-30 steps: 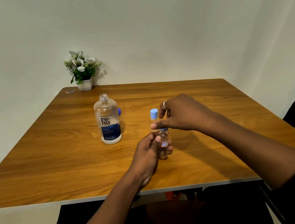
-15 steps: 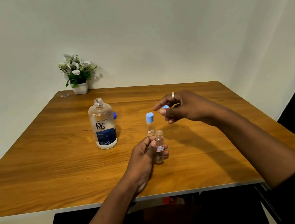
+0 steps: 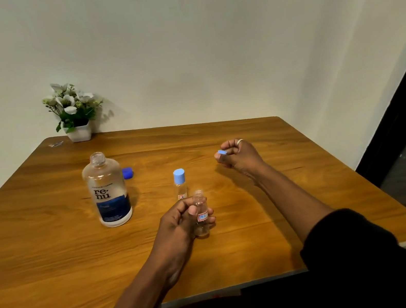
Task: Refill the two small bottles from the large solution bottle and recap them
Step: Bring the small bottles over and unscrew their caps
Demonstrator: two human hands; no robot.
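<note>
**Small bottle open, its cap in the right hand**

On my feed the left hand [image 3: 179,226] curls its fingers round the open small bottle [image 3: 201,214], held upright low over the table [image 3: 52,261]; I cannot tell whether its base touches the wood. The right hand [image 3: 240,155] hovers well apart to the right, pinching the light blue cap [image 3: 222,152] at its fingertips. The capped small bottle [image 3: 180,185] stands just behind the open one. The large solution bottle [image 3: 107,189] stands uncapped at left, its dark blue cap [image 3: 127,173] beside it.
</note>
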